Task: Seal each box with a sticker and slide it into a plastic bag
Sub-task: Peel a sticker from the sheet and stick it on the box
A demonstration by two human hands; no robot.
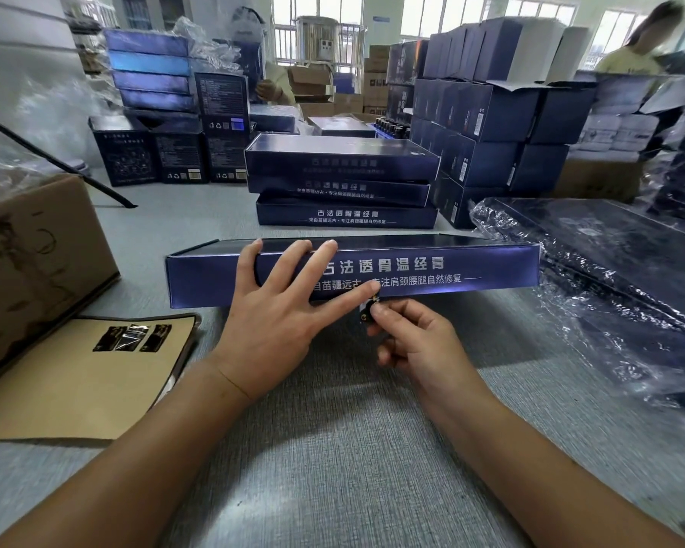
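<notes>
A long flat dark-blue box (451, 267) with white lettering lies across the grey table in front of me. My left hand (281, 314) presses on its front side with spread, straight fingers, the fingertips reaching over the top edge. My right hand (408, 342) pinches a small dark sticker (366, 312) just below the box's lower front edge, beside my left thumb tip. A brown backing sheet (84, 381) with three dark stickers (133, 337) lies at the left. Boxes wrapped in clear plastic bags (609, 278) lie at the right.
Three more blue boxes (345, 183) are stacked behind the one I hold. A cardboard carton (32, 263) stands at the left. Tall stacks of dark boxes (491, 112) fill the back. One person stands at the far right and another works at the back.
</notes>
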